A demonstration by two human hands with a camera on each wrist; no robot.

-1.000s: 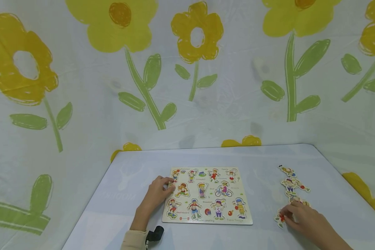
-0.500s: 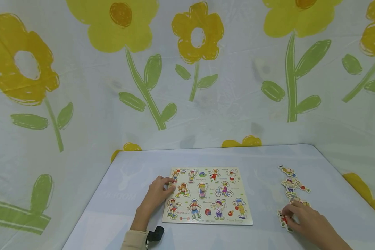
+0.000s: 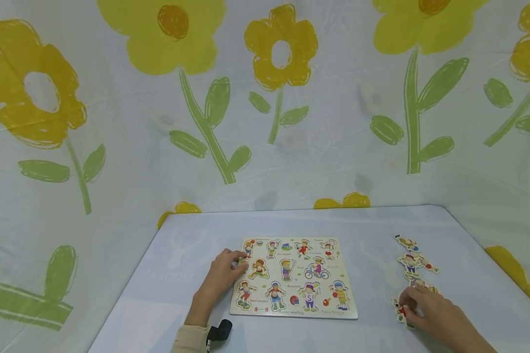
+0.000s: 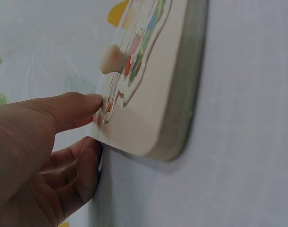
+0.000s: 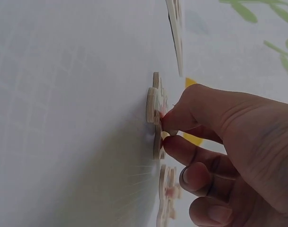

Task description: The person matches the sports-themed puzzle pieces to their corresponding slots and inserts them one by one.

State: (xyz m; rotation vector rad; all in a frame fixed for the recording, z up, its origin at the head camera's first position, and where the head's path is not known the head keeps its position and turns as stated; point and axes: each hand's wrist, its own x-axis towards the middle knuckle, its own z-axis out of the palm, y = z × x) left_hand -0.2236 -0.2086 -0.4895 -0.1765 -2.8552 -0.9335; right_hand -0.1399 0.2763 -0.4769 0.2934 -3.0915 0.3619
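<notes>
A wooden knob puzzle board [image 3: 300, 294] with pictures of children playing sports lies flat on the table. My left hand [image 3: 221, 274] rests at its left edge; in the left wrist view the thumb [image 4: 73, 109] touches the face near a corner, beside a round knob [image 4: 112, 60], and other fingers bend beside the edge. At the right, my right hand [image 3: 437, 311] pinches a loose wooden puzzle piece [image 3: 399, 314] with red and green on it. In the right wrist view, thumb and index finger [image 5: 179, 149] meet at the knob of this piece [image 5: 157, 142], which is low at the tabletop.
More loose puzzle pieces [image 3: 410, 264] lie in an overlapping column beyond the right hand. One piece [image 3: 419, 283] is partly hidden by it. A flower-printed curtain [image 3: 300, 162] hangs behind the white table [image 3: 181, 245]. A black device [image 3: 221, 329] sits at the left sleeve [image 3: 190, 338].
Over the last second the red and green piece turned and shifted slightly right and nearer under the right hand. That hand barely moved, and the left hand stayed on the board's edge.
</notes>
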